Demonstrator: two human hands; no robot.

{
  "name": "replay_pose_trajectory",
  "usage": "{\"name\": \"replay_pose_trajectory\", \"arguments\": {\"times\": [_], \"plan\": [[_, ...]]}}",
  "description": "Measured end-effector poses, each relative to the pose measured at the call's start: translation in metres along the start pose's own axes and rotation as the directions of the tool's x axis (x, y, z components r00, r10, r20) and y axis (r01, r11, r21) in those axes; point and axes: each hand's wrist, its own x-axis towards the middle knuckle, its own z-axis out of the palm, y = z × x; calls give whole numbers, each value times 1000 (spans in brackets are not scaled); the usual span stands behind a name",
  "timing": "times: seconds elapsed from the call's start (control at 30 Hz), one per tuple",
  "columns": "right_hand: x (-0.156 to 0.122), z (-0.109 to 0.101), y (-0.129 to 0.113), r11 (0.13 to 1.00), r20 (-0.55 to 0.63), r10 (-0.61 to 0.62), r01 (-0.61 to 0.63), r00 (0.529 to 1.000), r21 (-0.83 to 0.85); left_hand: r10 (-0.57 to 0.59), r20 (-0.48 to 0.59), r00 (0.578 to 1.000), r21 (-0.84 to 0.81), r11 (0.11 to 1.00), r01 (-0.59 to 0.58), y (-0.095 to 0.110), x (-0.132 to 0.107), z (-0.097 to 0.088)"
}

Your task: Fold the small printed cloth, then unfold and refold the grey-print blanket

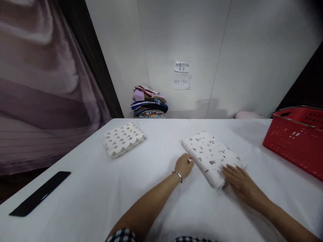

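A folded white cloth with small brown and grey prints [210, 154] lies flat on the white-covered table, turned at an angle. At its left edge is my left hand [184, 165], with fingers loosely bent and a small gap between thumb and fingertips; the fingertips are very near the edge or touching it. My right hand [241, 185] rests with its fingers stretched flat on the cloth's near right corner. A second folded white cloth with a grey-green pattern [124, 139] lies apart, toward the far left of the table.
A red plastic basket [295, 141] stands at the right. A long black strip [41, 193] lies near the left edge. Beyond the table's far edge is a stack of folded fabrics [149, 104] against the wall, with paper notes [181, 81] above. A mauve curtain [37, 84] hangs left.
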Motion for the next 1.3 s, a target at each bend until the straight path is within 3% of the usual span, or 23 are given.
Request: {"name": "replay_pose_trajectory", "arguments": {"times": [0.1,0.17,0.37,0.5,0.63,0.8,0.93,1.3], "plan": [[8,3,-38,992,34,-108,106,994,70,-98,-101,990,-2,995,98,-18,35,-17],[13,10,-51,990,21,-131,130,991,62,-169,-119,978,-21,986,167,-28,53,-23],[15,42,-57,993,-111,-102,94,989,-77,-245,-79,966,-71,968,240,-45,93,-16],[13,48,-58,985,-130,-122,104,984,-137,-290,-7,957,-95,953,288,-53,112,-6],[13,48,-61,982,-145,-129,106,981,-155,-309,63,949,-98,945,313,-55,123,-3],[13,48,-70,993,-162,-80,65,984,-94,-291,-12,957,-67,955,289,-53,133,-3],[16,48,-81,992,-154,-114,105,981,-65,-326,-70,943,-29,945,325,-58,137,0],[22,45,-89,996,-204,-86,84,975,-18,-333,-82,939,120,933,341,-60,141,2]]}}
